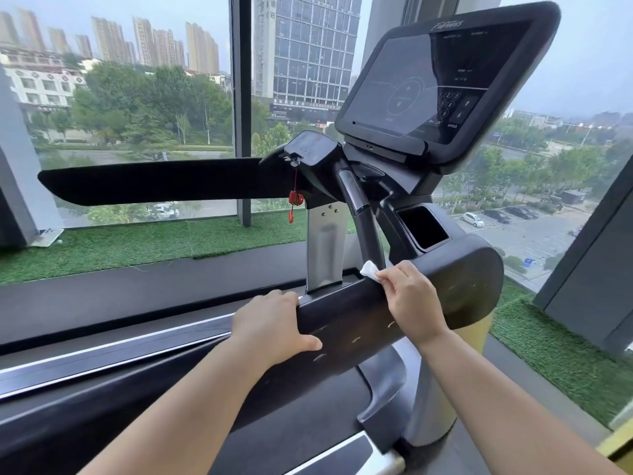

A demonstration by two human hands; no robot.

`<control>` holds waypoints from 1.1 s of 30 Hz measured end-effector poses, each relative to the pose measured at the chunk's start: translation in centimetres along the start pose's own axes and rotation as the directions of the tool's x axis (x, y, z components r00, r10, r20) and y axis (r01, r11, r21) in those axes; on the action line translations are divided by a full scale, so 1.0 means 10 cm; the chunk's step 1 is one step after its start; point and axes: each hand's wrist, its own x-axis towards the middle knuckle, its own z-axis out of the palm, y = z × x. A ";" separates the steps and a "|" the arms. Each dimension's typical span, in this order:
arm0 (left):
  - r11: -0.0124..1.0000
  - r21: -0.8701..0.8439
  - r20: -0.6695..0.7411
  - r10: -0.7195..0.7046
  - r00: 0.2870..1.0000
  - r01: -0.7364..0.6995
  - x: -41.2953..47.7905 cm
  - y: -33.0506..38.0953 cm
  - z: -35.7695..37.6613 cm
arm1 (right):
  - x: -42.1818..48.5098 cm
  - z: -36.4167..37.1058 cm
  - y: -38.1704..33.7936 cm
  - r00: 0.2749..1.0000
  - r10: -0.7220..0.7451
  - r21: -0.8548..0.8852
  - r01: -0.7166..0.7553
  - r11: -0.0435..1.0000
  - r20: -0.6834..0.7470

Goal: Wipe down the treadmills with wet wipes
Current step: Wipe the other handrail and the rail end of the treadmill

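Wet wipe: white, bunched, pinched in the grip of the right hand against the upper edge of the treadmill's black side rail, probably so the fingers can drag it along. Left hand: grip clasping the rail's near end, apparently to brace. Beyond: console screen; red safety clip, hanging left of it.

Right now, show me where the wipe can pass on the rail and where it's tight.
Bare rail lies between the left hand and the right hand, and again from the right hand to the rail's rounded end. Tight: behind the wipe, where the curved bar and silver post stand close behind the rail.
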 end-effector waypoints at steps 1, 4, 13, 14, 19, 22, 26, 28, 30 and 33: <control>1.000 0.005 -0.005 0.000 1.000 0.000 0.00 0.02 0.01 | 0.01 0.00 0.03 1.000 0.002 -0.009 -0.002 1.000 0.001; 1.000 0.014 -0.058 0.013 0.998 -0.012 0.00 0.12 0.04 | 0.03 0.01 0.16 1.000 0.000 -0.043 0.001 0.999 0.023; 0.999 0.048 -0.104 0.014 0.994 -0.009 0.12 0.41 0.12 | 0.09 -0.16 0.77 0.958 0.266 -0.091 -0.275 0.957 -0.104; 0.998 0.053 -0.122 0.021 0.992 -0.015 0.15 0.45 0.14 | 0.06 -0.24 0.83 0.912 0.388 0.025 -0.388 0.921 -0.132; 0.976 -0.057 -0.303 0.182 0.935 -0.208 0.27 0.85 0.26 | -0.22 -0.50 0.62 0.614 0.709 0.628 -0.714 0.310 0.347; 0.912 -0.203 -0.396 0.256 0.882 -0.355 0.32 1.18 0.36 | -0.44 -0.61 0.46 0.663 0.555 0.665 -0.707 0.242 0.502; 0.846 -0.323 -0.388 0.290 0.875 -0.424 0.40 1.47 0.45 | -0.59 -0.74 0.44 0.695 0.413 0.607 -0.718 0.341 0.589; 0.810 -0.388 -0.351 0.311 0.883 -0.440 0.43 1.54 0.48 | -0.61 -0.81 0.45 0.693 0.406 0.597 -0.720 0.354 0.596; 0.767 -0.493 -0.271 0.313 0.910 -0.411 0.48 1.64 0.52 | -0.67 -0.86 0.52 0.684 0.427 0.566 -0.729 0.385 0.591; 0.664 -0.677 -0.169 0.281 0.945 -0.318 0.59 1.73 0.59 | -0.71 -0.88 0.65 0.650 0.543 0.542 -0.753 0.372 0.531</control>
